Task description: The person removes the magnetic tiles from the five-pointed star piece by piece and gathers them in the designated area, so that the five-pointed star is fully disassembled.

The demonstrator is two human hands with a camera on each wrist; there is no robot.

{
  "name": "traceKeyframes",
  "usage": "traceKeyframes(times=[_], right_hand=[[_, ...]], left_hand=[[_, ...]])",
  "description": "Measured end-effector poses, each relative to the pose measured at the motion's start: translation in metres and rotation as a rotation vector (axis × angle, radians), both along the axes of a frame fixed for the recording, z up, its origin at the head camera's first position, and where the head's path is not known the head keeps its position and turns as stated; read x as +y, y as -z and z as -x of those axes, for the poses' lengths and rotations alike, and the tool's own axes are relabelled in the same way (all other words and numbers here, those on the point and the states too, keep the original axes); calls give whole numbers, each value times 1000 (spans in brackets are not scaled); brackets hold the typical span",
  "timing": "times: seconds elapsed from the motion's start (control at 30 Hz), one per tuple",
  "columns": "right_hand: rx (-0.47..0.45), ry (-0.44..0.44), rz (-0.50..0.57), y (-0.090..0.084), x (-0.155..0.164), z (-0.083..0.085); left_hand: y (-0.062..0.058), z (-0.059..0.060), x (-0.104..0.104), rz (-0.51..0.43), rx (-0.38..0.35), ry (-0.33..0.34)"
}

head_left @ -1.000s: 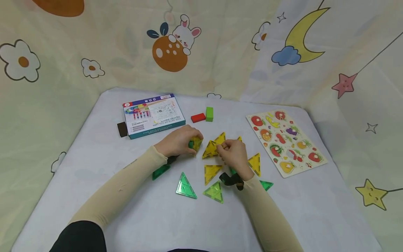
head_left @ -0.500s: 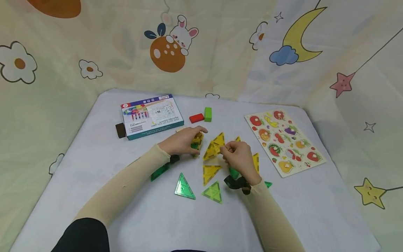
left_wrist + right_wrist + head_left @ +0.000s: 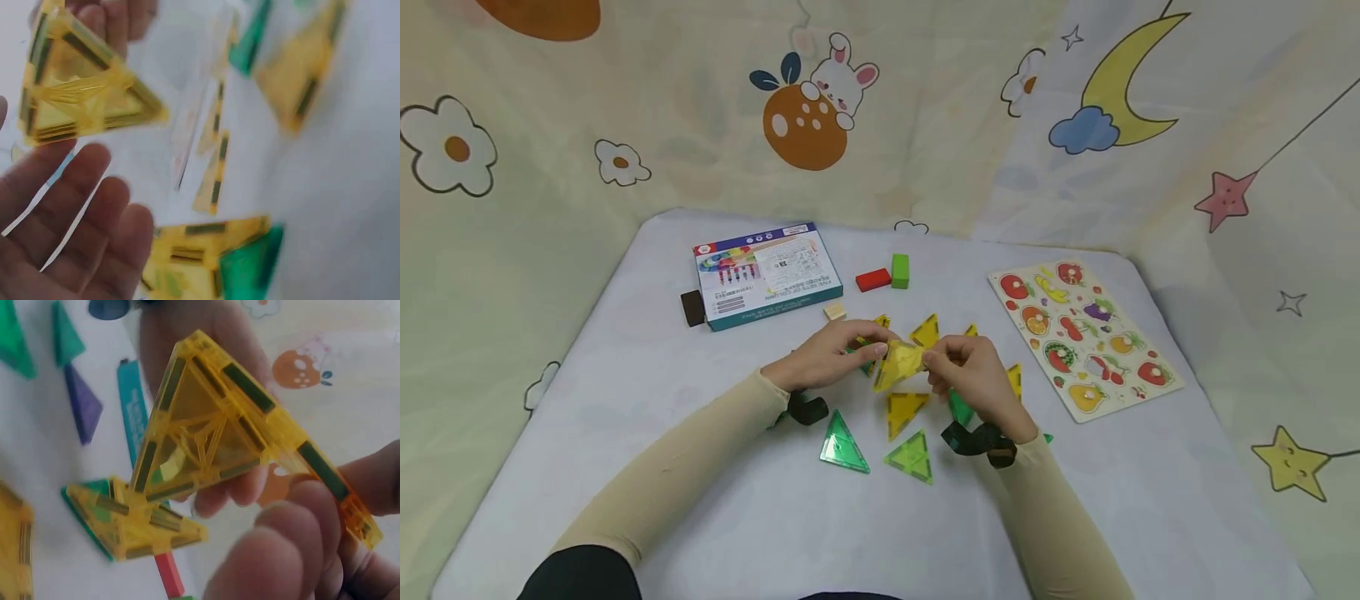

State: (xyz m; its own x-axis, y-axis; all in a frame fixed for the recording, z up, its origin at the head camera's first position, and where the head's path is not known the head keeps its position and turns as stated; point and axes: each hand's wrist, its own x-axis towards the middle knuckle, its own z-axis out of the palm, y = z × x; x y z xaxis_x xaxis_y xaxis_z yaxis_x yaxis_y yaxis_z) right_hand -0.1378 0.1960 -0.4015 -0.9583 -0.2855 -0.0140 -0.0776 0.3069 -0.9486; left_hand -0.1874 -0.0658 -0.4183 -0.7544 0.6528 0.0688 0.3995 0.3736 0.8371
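My right hand (image 3: 976, 379) pinches a pair of joined yellow triangular magnetic tiles (image 3: 898, 365) above the table. In the right wrist view the joined tiles (image 3: 203, 434) meet at an angle along one edge. My left hand (image 3: 823, 354) is beside them, its fingertips at the tiles' edge. In the left wrist view the left fingers (image 3: 94, 206) are extended and spread. Under and behind the left hand stands a yellow-and-green tile assembly (image 3: 125, 519), partly hidden in the head view. Loose yellow triangles (image 3: 907, 412) lie around the hands.
Green triangles (image 3: 842, 446) and a lime triangle (image 3: 912, 457) lie nearer me. At the back are a flat box (image 3: 767, 275), a red block (image 3: 873, 280), a green block (image 3: 900, 272) and a small pale block (image 3: 834, 311). A fruit board (image 3: 1082, 337) lies right.
The left hand has let go of the yellow-and-green assembly and come to the joined yellow tiles. The right hand has lifted those tiles up from among the others and turned them.
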Motion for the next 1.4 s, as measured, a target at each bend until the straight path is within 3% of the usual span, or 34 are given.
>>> traceKeyframes(times=[0.17,0.3,0.5,0.6,0.73,0.87,0.97,1.1,1.2,1.4], right_hand=[[-21,-39,95,-1,-1,-3],[-4,-5,159,2,-3,-4],[-20,31,247,7,-9,-7],[-34,22,246,8,-4,-12],[-71,-29,166,9,8,-24],[-167,-233,36,19,7,-40],[-237,-384,-27,30,-5,-53],[-265,-492,-101,40,-21,-65],[-274,-546,-153,43,-30,-71],[-189,-597,-294,45,-49,-83]], left_hand=[[5,-6,-8,-65,-211,4],[6,-10,-14,-100,-286,-2],[4,-23,-21,-108,-350,-84],[4,-29,-39,-49,-337,-134],[7,-33,-84,76,-286,-258],[15,-34,-137,198,-239,-411],[21,-35,-168,276,-231,-487],[25,-37,-192,357,-262,-500],[25,-39,-198,412,-261,-480],[21,-45,-186,525,-82,-461]])
